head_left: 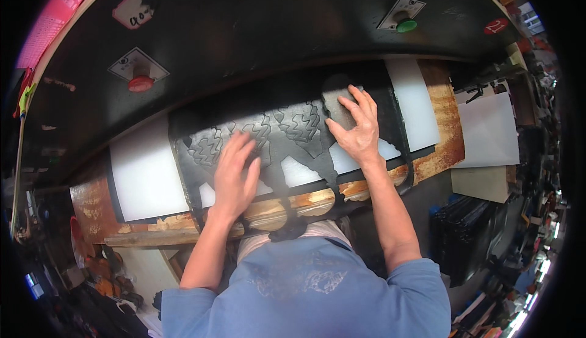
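A black sheet lies across the white board, with wavy zigzag outlines cut or pressed into it and strips hanging over the front edge. Over its left half, my left hand has its fingers stretched out and thumb apart; the fingertips are smeared by motion. I see nothing held in it. On the right, my right hand has its thumb and fingers around a grey, wavy-edged block-like piece, possibly a cutting die. Its far end is in shadow. Whether it touches the sheet, I cannot tell.
A dark machine beam spans above the work, carrying a red button and a green button. White board shows beside the sheet, on a worn wooden table. Stacked black material stands at the right.
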The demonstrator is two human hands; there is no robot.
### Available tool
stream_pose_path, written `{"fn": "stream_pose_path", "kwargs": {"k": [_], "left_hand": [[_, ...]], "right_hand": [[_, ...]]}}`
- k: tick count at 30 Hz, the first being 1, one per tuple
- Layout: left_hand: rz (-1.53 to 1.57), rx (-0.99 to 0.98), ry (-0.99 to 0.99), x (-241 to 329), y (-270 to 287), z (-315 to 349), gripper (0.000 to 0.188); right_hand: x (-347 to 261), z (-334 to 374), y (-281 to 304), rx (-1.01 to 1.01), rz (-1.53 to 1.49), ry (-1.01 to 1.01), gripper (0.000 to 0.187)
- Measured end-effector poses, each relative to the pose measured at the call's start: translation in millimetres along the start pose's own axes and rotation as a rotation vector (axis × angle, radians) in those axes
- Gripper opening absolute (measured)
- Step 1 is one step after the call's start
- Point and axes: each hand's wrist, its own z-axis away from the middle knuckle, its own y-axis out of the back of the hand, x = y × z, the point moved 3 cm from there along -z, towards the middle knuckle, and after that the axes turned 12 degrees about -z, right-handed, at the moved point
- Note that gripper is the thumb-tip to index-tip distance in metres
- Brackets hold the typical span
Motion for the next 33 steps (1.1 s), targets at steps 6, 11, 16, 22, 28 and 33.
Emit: {"fn": "stream_pose_path", "kwargs": {"k": [6,11,16,22,28,33], "left_hand": [[0.259,-0.131,0.038,45.6,19.6,59.0,0.013],[0.101,-0.061,-0.081,46.7,-7.2,84.2,0.01],[0.048,0.018,-0.085,41.3,-10.9,88.2,0.008],[-0.046,0.046,-0.01,49.1,-10.6,90.8,0.01],[-0.031,0.048,0.074,50.7,-11.8,87.0,0.012],[-0.033,0.033,0.065,53.4,-9.3,83.8,0.014]], "right_hand": [[6.4,-10.7,10.7,0.005,-0.104,-0.043,0.059],[-16.9,-21.6,55.9,0.344,-0.29,-0.042,0.017],[-51.5,-60.5,106.5,0.494,-0.286,0.213,0.011],[-55.4,-21.1,128.4,0.294,-0.227,0.181,0.013],[-14.9,101.8,87.6,0.359,-0.186,-0.29,0.016],[-1.8,120.6,74.9,0.304,0.073,0.014,0.014]]}}
